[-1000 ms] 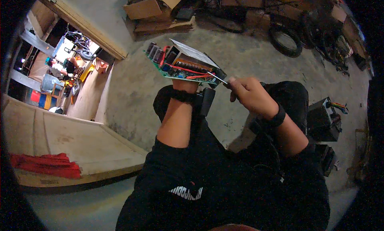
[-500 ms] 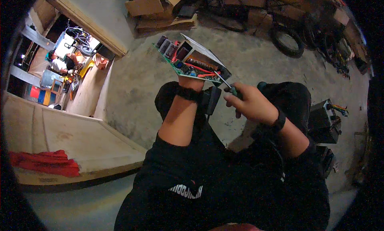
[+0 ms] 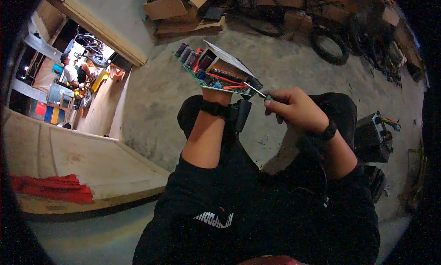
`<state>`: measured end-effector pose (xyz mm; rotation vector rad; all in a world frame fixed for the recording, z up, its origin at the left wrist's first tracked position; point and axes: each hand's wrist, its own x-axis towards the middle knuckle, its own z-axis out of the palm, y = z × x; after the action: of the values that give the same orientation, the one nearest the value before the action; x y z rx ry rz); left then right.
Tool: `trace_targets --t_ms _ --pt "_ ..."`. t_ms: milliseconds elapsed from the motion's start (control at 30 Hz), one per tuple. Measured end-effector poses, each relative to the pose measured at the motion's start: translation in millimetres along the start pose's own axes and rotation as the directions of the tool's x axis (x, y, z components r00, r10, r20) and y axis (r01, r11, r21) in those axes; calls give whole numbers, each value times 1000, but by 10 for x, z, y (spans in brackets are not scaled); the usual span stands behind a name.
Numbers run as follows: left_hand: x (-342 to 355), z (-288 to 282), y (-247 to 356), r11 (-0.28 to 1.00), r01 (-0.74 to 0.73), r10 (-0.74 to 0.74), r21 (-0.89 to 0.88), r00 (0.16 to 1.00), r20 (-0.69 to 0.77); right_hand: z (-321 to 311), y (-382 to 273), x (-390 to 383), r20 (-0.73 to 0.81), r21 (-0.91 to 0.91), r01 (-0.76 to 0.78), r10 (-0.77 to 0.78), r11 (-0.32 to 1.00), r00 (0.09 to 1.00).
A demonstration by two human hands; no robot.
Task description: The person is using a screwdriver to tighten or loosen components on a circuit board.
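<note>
A green circuit board [image 3: 216,72] with black parts, red wires and a grey metal plate on top is held up above my knees. My left hand [image 3: 219,96] grips it from beneath and is mostly hidden behind the board; a black band circles that wrist. My right hand [image 3: 294,108] is closed around a small screwdriver [image 3: 255,91] whose thin metal shaft points left, its tip at the board's right edge. A black strap also sits on my right wrist.
Cardboard boxes [image 3: 177,5] and planks lie at the back. A tyre [image 3: 328,47] and cables sit at the back right. A dark metal box [image 3: 374,136] with wires stands on the floor at right. A red cloth [image 3: 50,188] lies on a ledge at left. Other people work beyond the doorway [image 3: 76,72].
The board and both hands have shifted slightly left and down in view. The screwdriver tip stays at the board's right edge.
</note>
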<state>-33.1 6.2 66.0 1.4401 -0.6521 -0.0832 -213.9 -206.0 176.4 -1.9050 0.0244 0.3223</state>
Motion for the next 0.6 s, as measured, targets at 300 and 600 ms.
trace_targets --t_ms 300,600 --pt "-10 5 -107 988 -130 131 82 991 -7 141 161 84 -165 -110 266 -282 958 945" --pt "-2 41 -29 915 -66 23 -399 994 -111 150 159 112 -100 -189 214 -236 958 967"
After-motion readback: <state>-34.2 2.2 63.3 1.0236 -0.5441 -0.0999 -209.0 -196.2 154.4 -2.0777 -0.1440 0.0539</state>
